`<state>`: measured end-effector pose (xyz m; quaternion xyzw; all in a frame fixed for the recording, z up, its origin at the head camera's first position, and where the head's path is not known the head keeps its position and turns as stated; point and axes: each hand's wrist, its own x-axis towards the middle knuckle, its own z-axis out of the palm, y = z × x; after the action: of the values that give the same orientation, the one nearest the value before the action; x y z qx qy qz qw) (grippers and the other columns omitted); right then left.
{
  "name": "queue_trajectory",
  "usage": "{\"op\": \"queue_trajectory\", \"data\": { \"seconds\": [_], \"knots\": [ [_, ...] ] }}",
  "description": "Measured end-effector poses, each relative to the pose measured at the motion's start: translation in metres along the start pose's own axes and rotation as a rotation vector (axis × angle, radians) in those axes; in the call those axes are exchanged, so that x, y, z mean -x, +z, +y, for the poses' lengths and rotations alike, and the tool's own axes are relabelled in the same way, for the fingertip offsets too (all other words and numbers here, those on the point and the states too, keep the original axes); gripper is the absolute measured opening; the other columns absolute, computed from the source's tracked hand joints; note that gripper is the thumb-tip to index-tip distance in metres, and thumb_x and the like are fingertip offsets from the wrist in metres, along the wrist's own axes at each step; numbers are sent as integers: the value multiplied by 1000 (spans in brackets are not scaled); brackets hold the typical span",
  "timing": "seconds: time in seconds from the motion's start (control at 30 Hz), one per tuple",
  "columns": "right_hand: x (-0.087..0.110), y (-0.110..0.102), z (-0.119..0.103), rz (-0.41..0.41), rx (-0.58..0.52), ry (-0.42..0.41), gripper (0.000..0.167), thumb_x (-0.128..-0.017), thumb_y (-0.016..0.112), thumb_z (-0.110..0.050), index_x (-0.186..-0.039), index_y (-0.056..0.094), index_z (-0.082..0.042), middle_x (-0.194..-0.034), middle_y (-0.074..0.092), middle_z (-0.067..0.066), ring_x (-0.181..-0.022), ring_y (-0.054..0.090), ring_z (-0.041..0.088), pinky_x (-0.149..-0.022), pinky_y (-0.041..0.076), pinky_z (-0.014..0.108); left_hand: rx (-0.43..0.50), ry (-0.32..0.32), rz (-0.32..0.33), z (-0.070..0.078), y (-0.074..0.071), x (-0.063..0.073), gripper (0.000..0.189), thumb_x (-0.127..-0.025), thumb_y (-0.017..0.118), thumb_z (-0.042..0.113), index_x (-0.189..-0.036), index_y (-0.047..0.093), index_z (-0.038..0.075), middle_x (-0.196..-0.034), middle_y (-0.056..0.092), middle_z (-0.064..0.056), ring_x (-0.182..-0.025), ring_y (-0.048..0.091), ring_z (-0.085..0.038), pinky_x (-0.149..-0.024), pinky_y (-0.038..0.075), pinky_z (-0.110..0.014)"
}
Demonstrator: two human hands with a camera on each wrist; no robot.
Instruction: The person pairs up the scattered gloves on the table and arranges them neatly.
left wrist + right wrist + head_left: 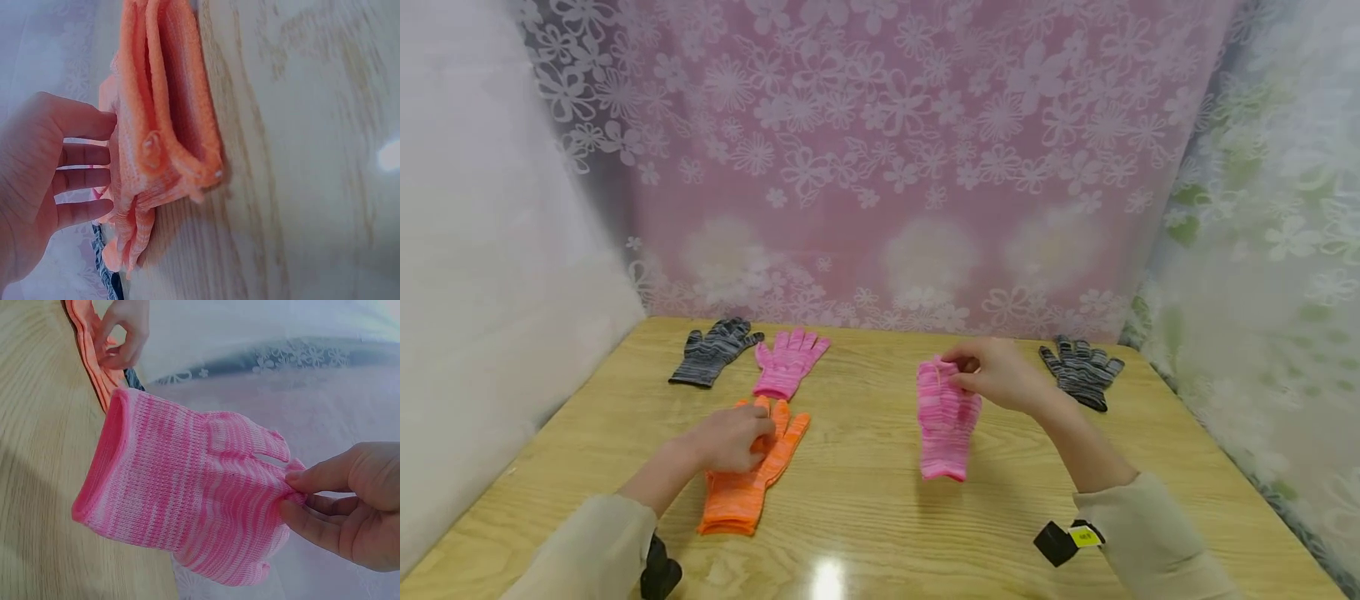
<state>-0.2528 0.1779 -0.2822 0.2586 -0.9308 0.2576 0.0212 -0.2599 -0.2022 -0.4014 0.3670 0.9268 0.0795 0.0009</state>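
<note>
Care with the pinch matters most: the right hand (1000, 375) grips the striped pink glove (943, 437) by its finger end, and the glove hangs cuff-down above the surface (857, 517). The left hand (726, 440) seems to pinch the orange glove (730, 504), which lies on the surface. Its cuff edges look doubled up close, so feeling for separate layers would help. Lifting gently should avoid disturbing the plain pink glove (788, 362) just beyond.
</note>
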Motion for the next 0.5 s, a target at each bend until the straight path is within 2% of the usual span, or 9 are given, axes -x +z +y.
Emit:
{"op": "queue_trajectory", "data": {
  "seconds": [0.23, 0.37, 0.5],
  "knots": [
    [-10, 21, -20, -49, 13, -46, 26, -86, 61, -5, -111, 65, 0, -95, 64, 6, -84, 59, 16, -70, 49, 30, 42, -29, 1, -4, -6, -2, 2, -84, 62, 16, -84, 61, 15, -79, 51, 6, -67, 45, -10, -59, 40, -30],
    [-16, 38, -26, -54, 19, -43, 24, -85, 62, -5, -109, 66, -2, -94, 64, 5, -84, 59, 16, -71, 49, 31, 38, -67, 16, -10, -12, -2, 4, -85, 62, 16, -86, 62, 12, -79, 54, 4, -65, 46, -11, -59, 41, -30],
    [-20, 54, -28, -85, 7, -31, 23, -84, 64, -4, -106, 67, -2, -92, 64, 4, -84, 59, 16, -72, 49, 32, 25, -127, 24, -19, -17, -1, 9, -86, 63, 15, -91, 65, 9, -86, 58, 1, -69, 52, -12, -63, 44, -31]
  ]
}}
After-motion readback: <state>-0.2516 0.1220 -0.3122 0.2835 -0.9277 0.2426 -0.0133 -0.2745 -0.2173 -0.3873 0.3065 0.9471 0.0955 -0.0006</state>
